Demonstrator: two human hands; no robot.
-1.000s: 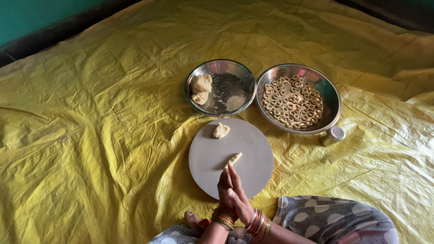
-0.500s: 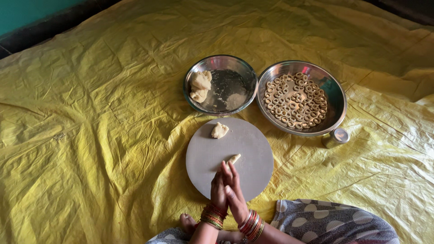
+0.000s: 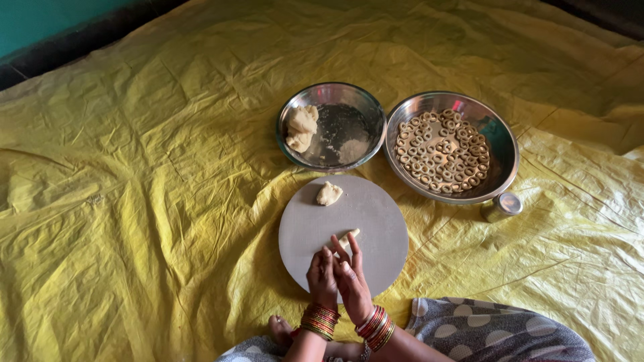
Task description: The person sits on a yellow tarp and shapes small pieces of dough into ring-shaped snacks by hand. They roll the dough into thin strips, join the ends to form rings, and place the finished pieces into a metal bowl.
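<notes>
A small strip of dough (image 3: pixel 348 236) is pressed between the flat fingers of the left hand (image 3: pixel 323 278) and right hand (image 3: pixel 351 281) over the near part of the round board (image 3: pixel 376 221), a dough lump (image 3: pixel 329 194) lying farther off.

The left hand (image 3: pixel 323 276) and right hand (image 3: pixel 351 278) are pressed palm to palm over the near edge of a round grey board (image 3: pixel 302 228), with a thin roll of dough (image 3: pixel 348 236) sticking out past the fingertips. A small dough lump (image 3: pixel 329 194) lies at the board's far edge. Beyond, on the yellow sheet (image 3: pixel 134 167), a steel bowl (image 3: pixel 362 107) holds larger dough pieces (image 3: pixel 301 127), a steel pan (image 3: pixel 503 144) holds many dough rings (image 3: pixel 439 152), and a small metal cup (image 3: pixel 502 206) stands just beside the pan.
</notes>
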